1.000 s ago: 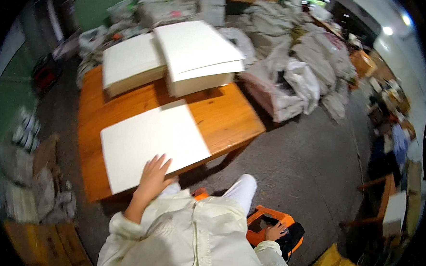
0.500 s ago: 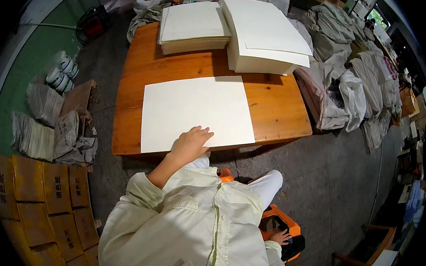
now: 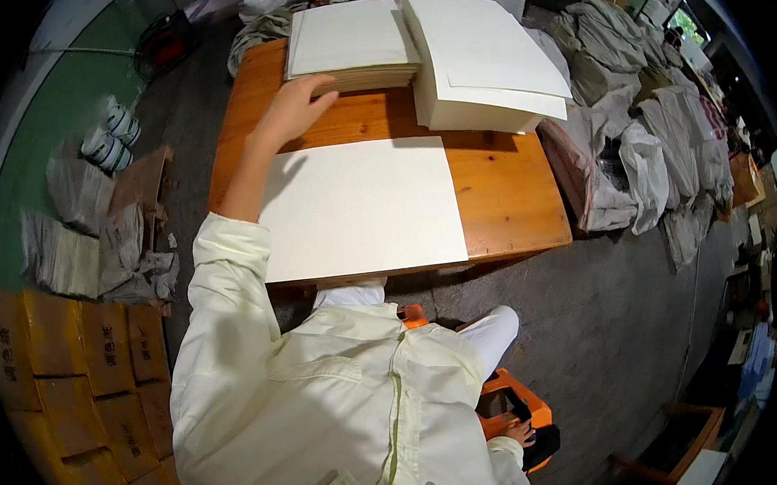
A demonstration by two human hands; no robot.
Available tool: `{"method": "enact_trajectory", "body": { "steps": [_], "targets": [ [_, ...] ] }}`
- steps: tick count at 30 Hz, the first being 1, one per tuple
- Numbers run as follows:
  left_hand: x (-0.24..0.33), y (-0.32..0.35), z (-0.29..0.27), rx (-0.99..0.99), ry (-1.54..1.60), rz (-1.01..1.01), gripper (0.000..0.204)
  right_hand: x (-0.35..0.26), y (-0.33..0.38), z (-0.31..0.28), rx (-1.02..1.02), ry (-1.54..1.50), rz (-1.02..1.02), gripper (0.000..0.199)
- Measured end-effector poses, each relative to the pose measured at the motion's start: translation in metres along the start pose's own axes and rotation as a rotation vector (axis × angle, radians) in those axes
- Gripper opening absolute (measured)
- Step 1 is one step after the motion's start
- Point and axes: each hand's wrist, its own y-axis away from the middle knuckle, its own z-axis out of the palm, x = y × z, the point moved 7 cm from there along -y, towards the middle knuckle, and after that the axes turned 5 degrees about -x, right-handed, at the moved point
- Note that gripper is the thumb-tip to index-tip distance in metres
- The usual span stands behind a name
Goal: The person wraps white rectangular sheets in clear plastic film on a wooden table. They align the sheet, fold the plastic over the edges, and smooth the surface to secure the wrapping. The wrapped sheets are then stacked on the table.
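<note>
The paper stack [image 3: 351,43] at 11 o'clock on the desk [image 3: 514,188] is touched by the left hand [image 3: 292,110], fingers spread, nothing gripped; the right hand [image 3: 517,432] rests low at 5 o'clock, its fingers' state unclear.

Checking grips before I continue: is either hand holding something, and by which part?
Left hand touches the near edge of the left paper stack; right hand grips the orange stool edge.

Right hand [image 3: 519,431] half-hidden behind sleeve

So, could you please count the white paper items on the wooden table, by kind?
Single loose sheets: 1, the large sheet lying flat at the near edge.
Stacks of sheets: 2, the left stack, touched by the left hand, and the right stack.
Total: 3.
</note>
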Motion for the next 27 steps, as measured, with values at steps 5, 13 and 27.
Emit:
{"method": "enact_trajectory", "body": {
  "steps": [5, 13, 27],
  "targets": [
    [-0.032, 0.008, 0.073, -0.356, -0.233, 0.058, 0.068, -0.004, 0.004, 0.001, 0.018, -0.067, 0.008, 0.062],
    [0.088, 0.133, 0.145, -0.626, -0.198, 0.374, 0.097, -0.01, 0.018, -0.02, 0.433, -0.22, 0.0, 0.04],
    [0.075, 0.141, 0.148, -0.539, 0.024, 0.243, 0.06, -0.117, 0.028, -0.219, 0.904, -1.265, -0.313, 0.043]
  ]
}}
